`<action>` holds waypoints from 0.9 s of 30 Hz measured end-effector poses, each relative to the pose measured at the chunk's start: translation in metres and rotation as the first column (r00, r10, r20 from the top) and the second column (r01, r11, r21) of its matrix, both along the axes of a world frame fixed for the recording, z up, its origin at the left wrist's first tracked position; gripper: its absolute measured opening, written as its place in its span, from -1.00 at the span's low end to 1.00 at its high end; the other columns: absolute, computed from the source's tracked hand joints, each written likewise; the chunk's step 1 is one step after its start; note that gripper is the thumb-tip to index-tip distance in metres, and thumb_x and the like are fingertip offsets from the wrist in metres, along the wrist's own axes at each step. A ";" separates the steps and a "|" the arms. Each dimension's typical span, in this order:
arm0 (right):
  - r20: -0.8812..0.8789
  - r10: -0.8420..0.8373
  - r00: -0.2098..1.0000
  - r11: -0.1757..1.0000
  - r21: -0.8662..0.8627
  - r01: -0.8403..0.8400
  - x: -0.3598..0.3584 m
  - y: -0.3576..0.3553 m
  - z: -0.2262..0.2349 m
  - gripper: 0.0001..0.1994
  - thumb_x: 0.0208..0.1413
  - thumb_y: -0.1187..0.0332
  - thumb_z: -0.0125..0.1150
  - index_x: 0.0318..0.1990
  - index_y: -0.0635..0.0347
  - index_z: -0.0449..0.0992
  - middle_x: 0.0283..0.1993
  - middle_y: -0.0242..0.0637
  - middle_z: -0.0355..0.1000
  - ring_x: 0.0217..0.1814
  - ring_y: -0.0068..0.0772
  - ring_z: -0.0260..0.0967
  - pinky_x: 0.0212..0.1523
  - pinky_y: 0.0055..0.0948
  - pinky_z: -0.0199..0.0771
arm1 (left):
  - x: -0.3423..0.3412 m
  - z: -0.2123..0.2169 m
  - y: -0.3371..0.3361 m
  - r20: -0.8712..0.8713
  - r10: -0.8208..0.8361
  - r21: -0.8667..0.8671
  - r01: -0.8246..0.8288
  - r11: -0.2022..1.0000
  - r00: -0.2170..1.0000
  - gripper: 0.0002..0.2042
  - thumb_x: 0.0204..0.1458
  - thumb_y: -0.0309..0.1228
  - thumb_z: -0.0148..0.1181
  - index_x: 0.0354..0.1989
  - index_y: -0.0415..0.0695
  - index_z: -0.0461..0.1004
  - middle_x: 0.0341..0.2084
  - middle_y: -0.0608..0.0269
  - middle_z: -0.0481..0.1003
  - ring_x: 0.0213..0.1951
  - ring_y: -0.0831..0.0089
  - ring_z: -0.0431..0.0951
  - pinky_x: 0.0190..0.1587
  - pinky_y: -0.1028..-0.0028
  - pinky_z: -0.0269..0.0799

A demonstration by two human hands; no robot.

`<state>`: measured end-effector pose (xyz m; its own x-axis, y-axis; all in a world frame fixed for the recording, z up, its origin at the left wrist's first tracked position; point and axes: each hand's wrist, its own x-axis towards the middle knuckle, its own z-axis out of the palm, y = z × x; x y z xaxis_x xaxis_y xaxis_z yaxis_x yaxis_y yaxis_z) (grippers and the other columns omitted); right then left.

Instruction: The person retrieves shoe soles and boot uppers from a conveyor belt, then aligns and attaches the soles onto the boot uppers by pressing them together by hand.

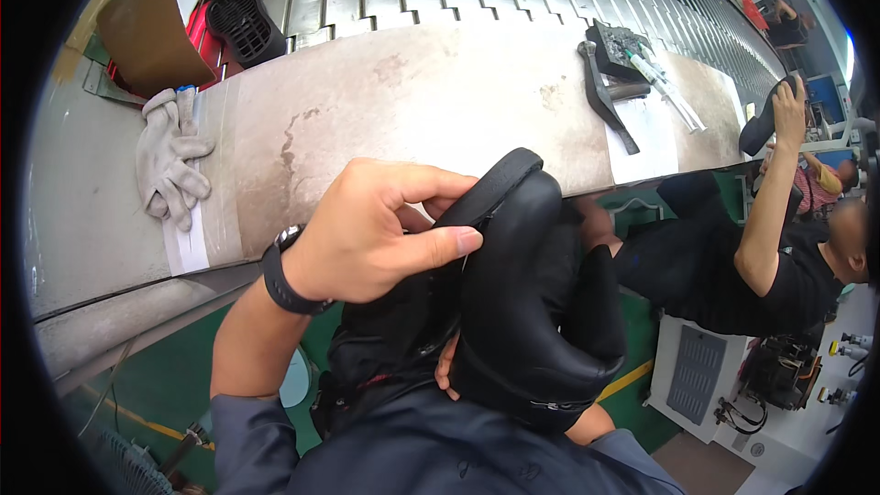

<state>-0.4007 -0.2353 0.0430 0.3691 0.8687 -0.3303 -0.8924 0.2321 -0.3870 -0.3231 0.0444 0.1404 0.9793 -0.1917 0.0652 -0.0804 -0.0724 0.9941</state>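
Pinching the upper rim of a black shoe, the fingers of the left hand curl over the sole edge while the thumb presses flat against the shoe's side. The grip is closed on the sole strip, a thin dark band that arcs along the top of the shoe. The left wrist carries a black watch.

The right hand is almost fully hidden behind the shoe; only one or two fingertips show at the lower left of the shoe body, touching it from below. Whether that hand is clasped around the shoe cannot be determined.

The shoe is held close to the person's chest, below the near edge of the grey workbench, and not resting on it. Its surface is smooth, black and slightly glossy, with a rounded, padded shape and a seam line near the bottom. Its lower portion merges with dark clothing, so the outline there is hard to make out.

On the bench lie a pair of white work gloves at the left and a black tool with tubes at the right. A second person sits to the right, one raised hand holding another dark shoe.
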 end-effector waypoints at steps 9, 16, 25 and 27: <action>-0.110 0.105 0.988 0.994 -0.001 -0.106 0.010 -0.005 -0.015 -0.55 0.57 0.15 0.04 0.17 0.52 0.40 0.07 0.25 0.49 0.15 0.12 0.55 0.10 -0.04 0.68 | -0.006 0.001 -0.014 -0.106 0.002 -0.066 -0.009 0.998 0.994 -0.56 0.15 -0.53 0.48 0.22 -0.31 0.60 -0.20 0.08 0.74 -0.18 0.56 0.71 -0.17 0.49 0.71; -0.230 0.066 0.971 0.992 -0.091 -0.090 0.009 -0.005 -0.003 -0.57 0.56 0.19 0.06 0.21 0.51 0.39 0.12 0.21 0.46 0.21 0.12 0.55 0.20 0.02 0.67 | -0.016 0.010 -0.022 -0.083 0.105 0.074 -0.099 0.992 0.991 -0.53 0.19 -0.55 0.43 0.28 -0.36 0.54 -0.13 0.00 0.73 -0.12 0.47 0.74 -0.09 0.43 0.74; -0.324 -0.135 0.936 0.932 -0.362 0.009 0.029 0.023 0.056 -0.65 0.54 0.23 0.10 -0.03 0.48 0.46 -0.16 0.13 0.54 -0.14 0.03 0.62 -0.08 -0.17 0.72 | -0.031 0.012 -0.041 0.245 0.158 0.409 -0.250 0.878 0.957 -0.37 0.20 -0.27 0.48 0.28 -0.52 0.44 -0.28 -0.29 0.62 -0.29 -0.11 0.70 -0.19 0.17 0.61; 0.055 0.107 0.993 0.839 -0.540 -0.060 0.025 0.015 0.052 -0.06 0.43 -0.39 -0.22 0.26 0.58 0.42 0.19 0.37 0.48 0.22 0.41 0.52 0.21 0.20 0.62 | -0.027 0.014 -0.043 0.267 0.121 0.451 -0.236 0.861 0.956 -0.33 0.19 -0.24 0.50 0.34 -0.44 0.42 -0.25 -0.21 0.64 -0.29 -0.01 0.71 -0.18 0.25 0.63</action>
